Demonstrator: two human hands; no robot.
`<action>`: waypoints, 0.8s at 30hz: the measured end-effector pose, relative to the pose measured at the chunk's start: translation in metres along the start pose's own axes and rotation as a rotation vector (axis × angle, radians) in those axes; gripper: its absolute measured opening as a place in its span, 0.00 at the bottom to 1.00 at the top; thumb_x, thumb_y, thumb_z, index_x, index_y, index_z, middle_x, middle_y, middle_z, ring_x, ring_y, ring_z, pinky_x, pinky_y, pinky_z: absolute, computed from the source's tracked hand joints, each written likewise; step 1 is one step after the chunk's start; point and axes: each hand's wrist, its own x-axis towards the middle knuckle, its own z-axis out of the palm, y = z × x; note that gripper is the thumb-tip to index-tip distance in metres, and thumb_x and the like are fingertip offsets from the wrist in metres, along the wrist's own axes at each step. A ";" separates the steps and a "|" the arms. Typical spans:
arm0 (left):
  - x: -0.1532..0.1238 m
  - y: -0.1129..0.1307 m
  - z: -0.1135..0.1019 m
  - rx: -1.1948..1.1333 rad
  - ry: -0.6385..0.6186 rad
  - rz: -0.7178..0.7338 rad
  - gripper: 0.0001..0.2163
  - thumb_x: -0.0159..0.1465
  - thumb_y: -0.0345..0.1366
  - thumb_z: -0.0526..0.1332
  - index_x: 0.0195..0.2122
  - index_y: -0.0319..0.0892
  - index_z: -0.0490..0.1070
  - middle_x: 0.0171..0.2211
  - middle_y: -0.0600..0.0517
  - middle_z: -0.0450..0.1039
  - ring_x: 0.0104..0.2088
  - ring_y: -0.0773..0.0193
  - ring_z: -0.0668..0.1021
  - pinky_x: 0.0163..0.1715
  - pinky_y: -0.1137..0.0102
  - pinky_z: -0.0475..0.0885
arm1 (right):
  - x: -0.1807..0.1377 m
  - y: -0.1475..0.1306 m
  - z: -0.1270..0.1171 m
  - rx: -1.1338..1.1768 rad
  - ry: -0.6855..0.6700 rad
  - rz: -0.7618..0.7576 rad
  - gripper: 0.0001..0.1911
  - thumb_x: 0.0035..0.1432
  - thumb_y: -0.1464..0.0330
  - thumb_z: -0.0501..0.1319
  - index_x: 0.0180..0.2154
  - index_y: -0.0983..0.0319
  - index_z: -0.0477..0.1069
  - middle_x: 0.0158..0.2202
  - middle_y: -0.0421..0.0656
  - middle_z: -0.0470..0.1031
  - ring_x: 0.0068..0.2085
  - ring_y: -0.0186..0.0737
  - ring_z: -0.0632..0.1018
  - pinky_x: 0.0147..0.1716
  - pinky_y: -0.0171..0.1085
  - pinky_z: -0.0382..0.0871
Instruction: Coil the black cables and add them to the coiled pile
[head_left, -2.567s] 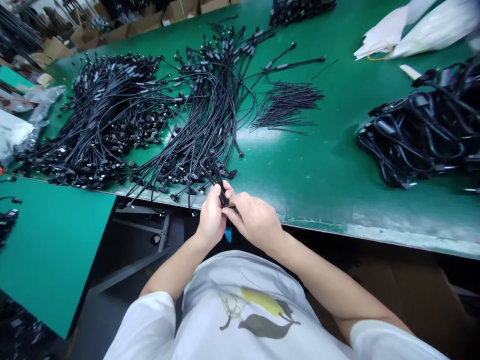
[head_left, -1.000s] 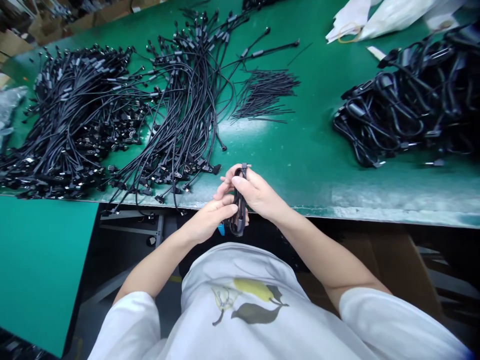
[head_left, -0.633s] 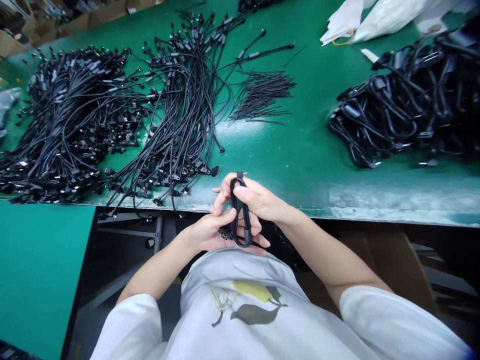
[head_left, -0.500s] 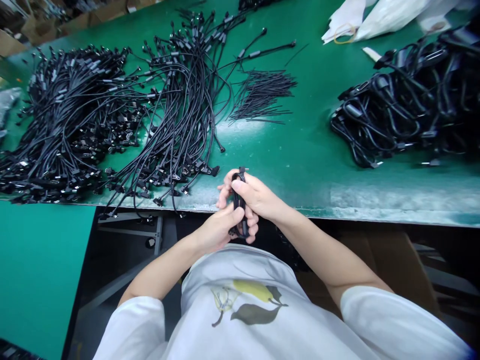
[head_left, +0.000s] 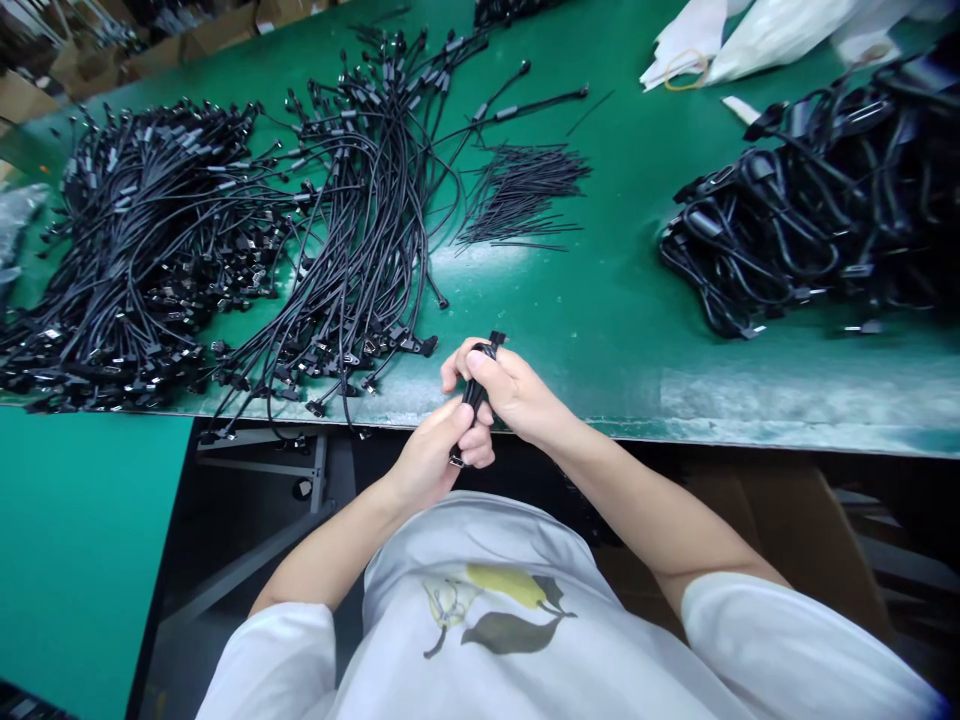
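Note:
A black cable [head_left: 474, 392], folded into a compact bundle, is held between both hands in front of my body at the table's near edge. My left hand [head_left: 441, 440] is closed round its lower part, the thumb pressed along it; a connector end pokes out below. At the upper end, my right hand [head_left: 510, 392] pinches the bundle with thumb and fingers, and a black plug sticks up past them. Whether a tie goes round the bundle cannot be made out, as the fingers cover part of it.
On the green table [head_left: 600, 340] lie a heap of loose black cables [head_left: 150, 230], a second cable heap [head_left: 375, 200] and a pile of thin black ties [head_left: 529, 185]. Coiled cables [head_left: 795, 210] are stacked at the right. White bags [head_left: 780, 40] lie behind them.
The looped cable has been squeezed into a narrower, tilted bundle, its upper end leaning right. Both hands have shifted their hold on it slightly.

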 end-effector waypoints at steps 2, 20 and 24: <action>0.001 0.001 -0.002 0.001 0.019 -0.010 0.17 0.63 0.51 0.59 0.32 0.39 0.66 0.18 0.61 0.49 0.17 0.73 0.55 0.21 0.73 0.56 | 0.001 -0.001 -0.003 0.078 -0.019 0.031 0.19 0.61 0.53 0.56 0.30 0.63 0.64 0.28 0.39 0.70 0.19 0.25 0.66 0.19 0.29 0.61; 0.002 0.025 -0.024 0.952 0.002 0.129 0.15 0.69 0.46 0.51 0.31 0.42 0.66 0.24 0.56 0.62 0.25 0.67 0.63 0.28 0.71 0.59 | -0.028 -0.029 -0.044 -1.363 -0.233 -0.652 0.14 0.66 0.69 0.53 0.50 0.61 0.69 0.46 0.49 0.75 0.48 0.46 0.73 0.47 0.45 0.63; 0.002 0.025 -0.022 1.126 -0.074 0.148 0.13 0.70 0.42 0.49 0.30 0.43 0.63 0.26 0.55 0.64 0.27 0.65 0.64 0.30 0.70 0.58 | -0.029 -0.018 -0.041 -1.606 -0.393 -0.665 0.10 0.66 0.73 0.49 0.35 0.64 0.67 0.29 0.45 0.69 0.31 0.40 0.67 0.30 0.40 0.55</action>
